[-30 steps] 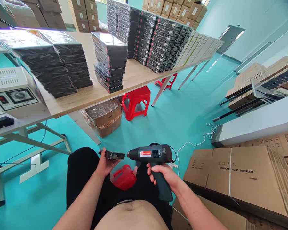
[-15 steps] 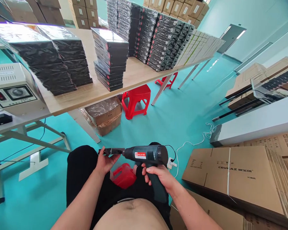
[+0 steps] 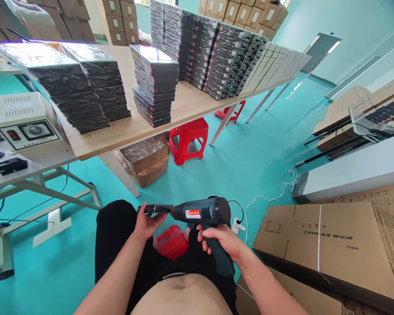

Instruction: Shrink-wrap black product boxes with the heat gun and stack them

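Observation:
A dark heat gun [image 3: 200,210] with a red and white label is in my right hand [image 3: 221,239], which grips it by the handle. Its nozzle points left, right beside the end of a flat black box [image 3: 156,208]. My left hand [image 3: 147,222] holds that box edge-on over my lap, thumb on the near end and fingers beneath. Shiny film seems to cover the box. Whether nozzle and box touch, I cannot tell. Below them, the red stool seat [image 3: 171,243] shows between my legs.
Wrapped black boxes [image 3: 82,96] stand stacked on the wooden table [image 3: 95,142], with more stacks [image 3: 156,83] behind. A control unit [image 3: 28,127] sits at left. Red stool [image 3: 188,138] and open carton [image 3: 147,164] are under the table. Large cartons [image 3: 315,240] and a white cable [image 3: 265,199] lie right.
The view has shifted slightly, so the surroundings sit a little further right and lower. The black box's side now faces me more squarely. Both hands keep their holds.

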Tool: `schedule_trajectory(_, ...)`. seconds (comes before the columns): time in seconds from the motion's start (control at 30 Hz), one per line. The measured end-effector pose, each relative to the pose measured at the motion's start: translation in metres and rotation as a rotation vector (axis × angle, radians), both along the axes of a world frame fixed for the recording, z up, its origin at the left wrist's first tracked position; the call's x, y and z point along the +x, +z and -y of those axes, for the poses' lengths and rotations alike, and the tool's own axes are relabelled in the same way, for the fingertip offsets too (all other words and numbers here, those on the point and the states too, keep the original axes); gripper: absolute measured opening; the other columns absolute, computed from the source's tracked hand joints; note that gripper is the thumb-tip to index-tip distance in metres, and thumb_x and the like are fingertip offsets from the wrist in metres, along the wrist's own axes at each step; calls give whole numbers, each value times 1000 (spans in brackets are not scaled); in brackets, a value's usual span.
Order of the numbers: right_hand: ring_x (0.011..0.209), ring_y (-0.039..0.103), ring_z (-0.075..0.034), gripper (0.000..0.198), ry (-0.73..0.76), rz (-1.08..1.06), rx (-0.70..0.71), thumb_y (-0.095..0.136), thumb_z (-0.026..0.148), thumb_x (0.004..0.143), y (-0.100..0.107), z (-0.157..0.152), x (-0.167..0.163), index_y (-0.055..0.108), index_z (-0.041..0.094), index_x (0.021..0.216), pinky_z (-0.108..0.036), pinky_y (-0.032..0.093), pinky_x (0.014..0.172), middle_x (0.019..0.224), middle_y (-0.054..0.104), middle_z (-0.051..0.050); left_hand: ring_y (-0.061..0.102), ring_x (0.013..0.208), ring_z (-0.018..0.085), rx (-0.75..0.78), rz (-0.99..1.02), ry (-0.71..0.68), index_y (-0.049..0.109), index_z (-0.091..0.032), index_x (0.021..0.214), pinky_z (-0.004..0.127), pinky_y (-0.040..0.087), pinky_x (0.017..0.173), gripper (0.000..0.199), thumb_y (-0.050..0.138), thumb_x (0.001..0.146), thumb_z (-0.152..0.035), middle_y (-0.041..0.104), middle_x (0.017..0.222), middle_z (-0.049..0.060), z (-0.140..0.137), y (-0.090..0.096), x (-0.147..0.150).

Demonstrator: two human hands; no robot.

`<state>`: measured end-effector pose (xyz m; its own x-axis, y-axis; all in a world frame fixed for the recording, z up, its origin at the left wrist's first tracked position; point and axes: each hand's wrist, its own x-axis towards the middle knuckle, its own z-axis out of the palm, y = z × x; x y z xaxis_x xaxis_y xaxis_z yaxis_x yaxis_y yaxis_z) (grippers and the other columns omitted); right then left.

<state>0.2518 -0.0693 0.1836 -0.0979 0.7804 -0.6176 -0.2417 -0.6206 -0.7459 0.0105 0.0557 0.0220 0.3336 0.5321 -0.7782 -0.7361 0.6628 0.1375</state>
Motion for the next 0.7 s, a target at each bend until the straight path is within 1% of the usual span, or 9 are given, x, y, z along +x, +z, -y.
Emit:
schedule_trajectory(0.07,55,60,-13,31,54,-44,22,66,29,68,4,-1,-8,66,11,93,-26,46,49,79,68,-8,65,91,30,12,-36,27,46,-20,89,44,59,65,31,62,78,-45,60,91,10,0,2,1)
schedule_trajectory(0.17,58,61,-14,31,-44,-43,70,65,30,69,8,-5,-16,66,12,94,-26,47,51,79,68,-7,65,90,29,32,-33,64,48,-21,89,47,58,69,27,62,78,-41,61,91,9,0,6,2)
schedule_trajectory(0.23,56,61,-14,32,-94,-17,60,65,30,69,10,-8,-16,65,12,96,-26,46,49,76,68,-6,64,94,31,21,-6,54,48,-20,90,50,57,71,28,62,78,-41,61,95,11,0,7,2)
schedule_trajectory(0.37,54,60,-14,32,49,-33,22,66,29,67,9,-8,-13,66,11,93,-27,46,48,78,69,-8,66,89,29,20,-9,59,47,-20,90,47,58,67,27,63,78,-38,60,92,10,0,4,1)
schedule_trajectory(0.4,54,60,-14,32,52,-39,32,67,29,67,9,-8,-15,67,11,93,-27,46,49,79,69,-8,66,88,29,30,-9,63,47,-20,91,46,58,67,27,64,77,-37,61,92,10,0,3,1)
schedule_trajectory(0.5,57,61,-14,32,-61,-23,68,64,30,71,10,-11,-22,65,12,96,-26,47,51,79,69,-8,65,91,29,50,12,50,48,-19,91,48,57,71,28,65,77,-37,61,94,11,0,3,2)
schedule_trajectory(0.57,57,61,-14,31,-80,-22,68,63,29,72,14,-14,-27,64,12,98,-26,47,52,79,68,-7,65,91,30,52,13,35,48,-19,90,49,57,73,28,65,77,-37,62,94,11,0,4,2)
schedule_trajectory(0.6,57,61,-14,30,-41,-34,66,63,28,72,16,-15,-27,65,12,97,-26,47,52,79,69,-7,66,89,29,51,3,31,49,-19,90,48,57,73,27,65,78,-37,62,92,10,0,5,2)
schedule_trajectory(0.7,56,60,-14,27,162,-62,80,65,25,69,21,-14,-23,66,12,93,-26,46,50,79,69,-7,67,81,25,44,-24,36,52,-19,91,44,58,70,23,62,80,-37,63,86,7,-1,6,1)
